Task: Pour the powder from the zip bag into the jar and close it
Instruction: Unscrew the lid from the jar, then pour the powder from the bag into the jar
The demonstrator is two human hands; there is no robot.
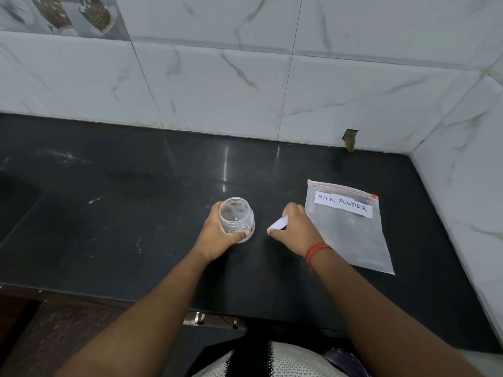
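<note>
A small clear jar stands upright and open on the black counter, and it looks empty. My left hand wraps around its side. My right hand is just to the right of the jar, holding the white lid tilted on edge above the counter. A clear zip bag labelled "MILK POWDER" lies flat to the right of my right hand, its zip end toward the wall; pale powder shows inside.
White marbled tile walls close the counter at the back and on the right. The counter's front edge runs below my forearms, with small metal hooks under it.
</note>
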